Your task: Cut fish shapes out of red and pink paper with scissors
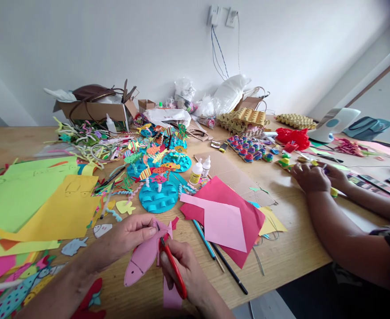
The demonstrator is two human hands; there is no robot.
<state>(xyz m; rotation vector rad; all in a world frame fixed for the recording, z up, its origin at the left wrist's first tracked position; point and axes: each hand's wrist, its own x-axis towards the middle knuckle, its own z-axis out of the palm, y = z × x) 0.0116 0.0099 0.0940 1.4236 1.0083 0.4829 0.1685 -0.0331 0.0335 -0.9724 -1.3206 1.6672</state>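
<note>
Landmark: the turquoise disc [160,209] w/ woven strips. Your L hand [138,232] is just nearer you than it, forearm slanting in from lower L, thumb on top, pinching the pink paper fish [141,262] by its tail end; fish tilts head-down toward you. Your R hand [183,261], also on the near side of the disc, is wrapped round the red-handled scissors [177,272], blades pointing away & up against the pink paper. Table [281,248] is wood: R of disc, a pink sheet [223,223] on a red sheet [250,221], plus 3 pencils [230,269]; L of it, yellow sheet [68,208] & green sheet [15,190]; just behind-R, 2 glue bottles [196,172]. Far R of disc, a co-worker's hands [311,177] are at small pcs. Well behind disc: cardboard box [93,110], egg trays [243,117], white wall [115,40] w/ outlets [214,15].
</note>
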